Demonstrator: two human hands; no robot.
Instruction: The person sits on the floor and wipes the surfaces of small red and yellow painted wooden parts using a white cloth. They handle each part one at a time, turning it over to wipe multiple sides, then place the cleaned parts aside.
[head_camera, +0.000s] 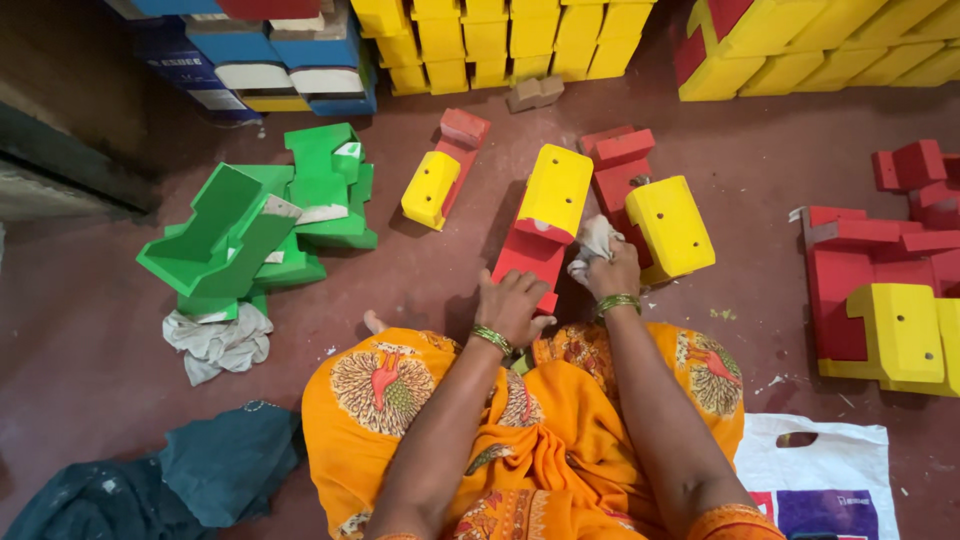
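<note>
Red-and-yellow block: painted piece, yellow top and red base, lying on the dark red floor right in front of the seated person's knees.
Far left: green blocks heaped together, a crumpled grey rag just beside them, a dark teal cloth nearer the camera.
Left hand: fingers spread flat, pressing on the near red end of the block.
Right hand: closed round a bunched white cloth, held against the block's right side.
Wrists: green bangles on both.
Lap: orange patterned fabric.
Right of hands: another yellow-topped block, touching a red piece behind it.
Far right: more red and yellow pieces; a white plastic bag near the knee.
Back: stacked yellow blocks.
</note>
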